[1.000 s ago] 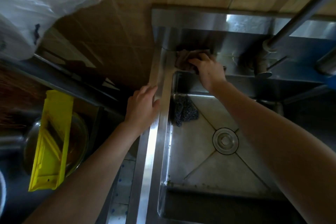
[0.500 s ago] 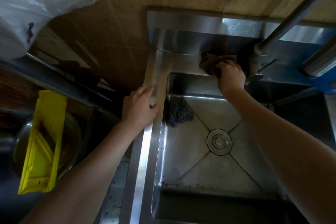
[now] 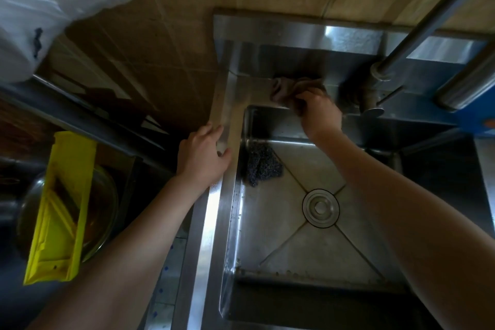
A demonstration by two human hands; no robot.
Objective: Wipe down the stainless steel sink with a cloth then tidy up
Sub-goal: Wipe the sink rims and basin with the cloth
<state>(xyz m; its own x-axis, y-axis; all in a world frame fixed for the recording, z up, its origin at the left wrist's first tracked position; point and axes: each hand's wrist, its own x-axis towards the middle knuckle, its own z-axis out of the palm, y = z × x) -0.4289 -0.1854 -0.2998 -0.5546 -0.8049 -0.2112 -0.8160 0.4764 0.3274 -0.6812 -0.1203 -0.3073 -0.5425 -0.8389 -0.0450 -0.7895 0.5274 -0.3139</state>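
Cloth (image 3: 284,86) bunched on back ledge of sink (image 3: 250,94), upper middle of frame, gripped in right hand (image 3: 318,111); left hand (image 3: 202,157) resting flat, fingers relaxed, on left rim.

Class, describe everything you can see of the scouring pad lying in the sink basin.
The scouring pad is a dark grey, wiry tangle, seemingly metal wool, bunched into a rough lump. It lies on the sink floor in the far left corner, against the left wall, apart from the drain. Nothing else touches it.
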